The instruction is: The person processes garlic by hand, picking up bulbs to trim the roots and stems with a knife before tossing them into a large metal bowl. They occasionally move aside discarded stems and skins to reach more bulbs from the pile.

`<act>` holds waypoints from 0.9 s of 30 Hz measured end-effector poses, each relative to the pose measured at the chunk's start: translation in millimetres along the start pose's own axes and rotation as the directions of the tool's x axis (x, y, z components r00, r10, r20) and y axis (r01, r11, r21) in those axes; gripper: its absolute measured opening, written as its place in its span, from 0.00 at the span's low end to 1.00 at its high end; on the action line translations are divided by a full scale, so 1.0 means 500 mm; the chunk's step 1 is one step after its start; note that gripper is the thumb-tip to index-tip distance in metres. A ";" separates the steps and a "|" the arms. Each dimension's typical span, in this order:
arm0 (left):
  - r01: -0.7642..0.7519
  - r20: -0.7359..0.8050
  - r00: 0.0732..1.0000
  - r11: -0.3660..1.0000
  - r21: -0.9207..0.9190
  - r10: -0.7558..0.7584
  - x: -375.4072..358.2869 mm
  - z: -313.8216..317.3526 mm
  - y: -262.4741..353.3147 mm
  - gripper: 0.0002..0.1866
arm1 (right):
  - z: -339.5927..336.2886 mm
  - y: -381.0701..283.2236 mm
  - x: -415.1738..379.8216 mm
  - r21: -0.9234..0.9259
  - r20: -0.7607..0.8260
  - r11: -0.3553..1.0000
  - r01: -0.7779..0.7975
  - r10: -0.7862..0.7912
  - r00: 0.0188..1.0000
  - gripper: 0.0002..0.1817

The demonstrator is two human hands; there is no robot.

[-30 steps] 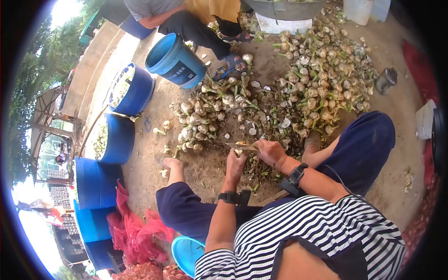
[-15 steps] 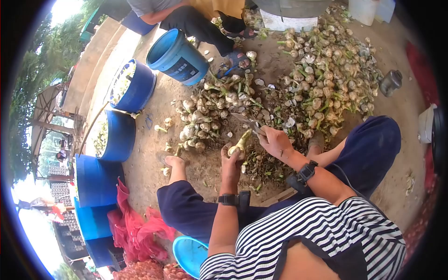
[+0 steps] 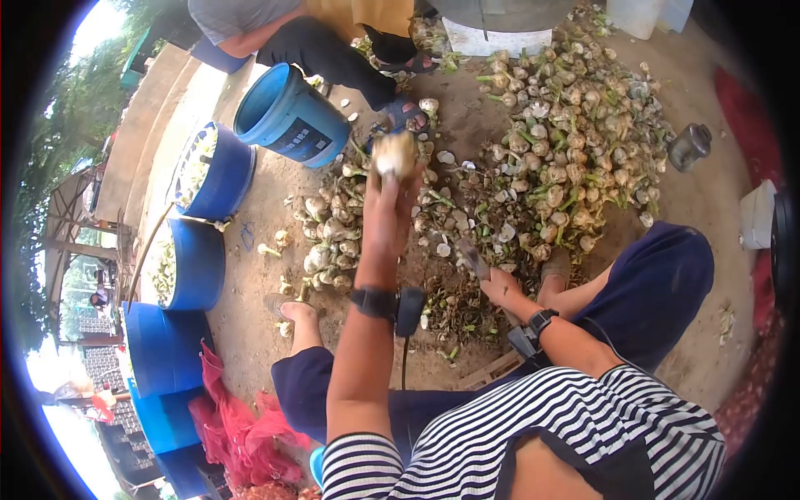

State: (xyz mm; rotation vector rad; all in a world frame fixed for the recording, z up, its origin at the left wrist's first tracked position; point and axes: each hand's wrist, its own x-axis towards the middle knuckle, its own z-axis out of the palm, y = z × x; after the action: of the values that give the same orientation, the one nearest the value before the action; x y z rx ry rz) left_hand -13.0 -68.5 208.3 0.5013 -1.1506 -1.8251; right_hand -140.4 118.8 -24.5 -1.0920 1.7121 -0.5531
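My left hand (image 3: 387,204) reaches forward with its fingers closed round a garlic bulb (image 3: 394,155), smeared by motion. The bulb is in the air, short of the blue bucket (image 3: 292,117). Lower and to the right, my right hand (image 3: 501,288) grips a flat-bladed knife (image 3: 473,258), its blade pointing forward over the scraps; its handle is mostly hidden. Beneath my left arm lies a heap of garlic bulbs (image 3: 329,246) with stems, partly covered by the arm. Trimmings and roots (image 3: 462,304) litter the ground between my feet.
A larger garlic pile (image 3: 575,150) spreads at the right. Several blue tubs (image 3: 200,258) line the left, some holding garlic. Red netting (image 3: 242,425) lies at lower left. Another person's leg (image 3: 333,67) is beside the bucket. A metal container (image 3: 689,148) stands far right.
My left hand has moved forward with the garlic bulb, away from the knife. My right hand and knife have dropped slightly back. The stem seen on the bulb earlier does not show now.
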 end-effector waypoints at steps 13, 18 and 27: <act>0.708 -0.717 0.641 -0.151 0.690 -0.274 -0.001 -0.370 -0.478 0.51 | -0.032 -0.007 0.050 0.238 -0.001 0.941 -0.241 0.249 0.969 0.17; 0.672 -0.607 0.740 0.345 0.655 -0.289 -0.022 -0.412 -0.529 0.44 | -0.044 -0.026 0.058 0.224 0.001 0.944 -0.241 0.247 0.969 0.18; 0.460 -0.378 0.866 0.819 0.343 -0.328 -0.182 -0.270 -0.338 0.36 | -0.037 -0.070 0.034 0.004 -0.224 0.996 0.093 -0.089 0.970 0.20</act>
State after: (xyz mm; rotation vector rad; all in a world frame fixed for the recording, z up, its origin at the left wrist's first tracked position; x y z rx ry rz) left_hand 50.8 -31.2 -14.5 1.3240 -1.2943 -1.7466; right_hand -144.5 84.6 1.5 -1.1365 1.8542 -0.7703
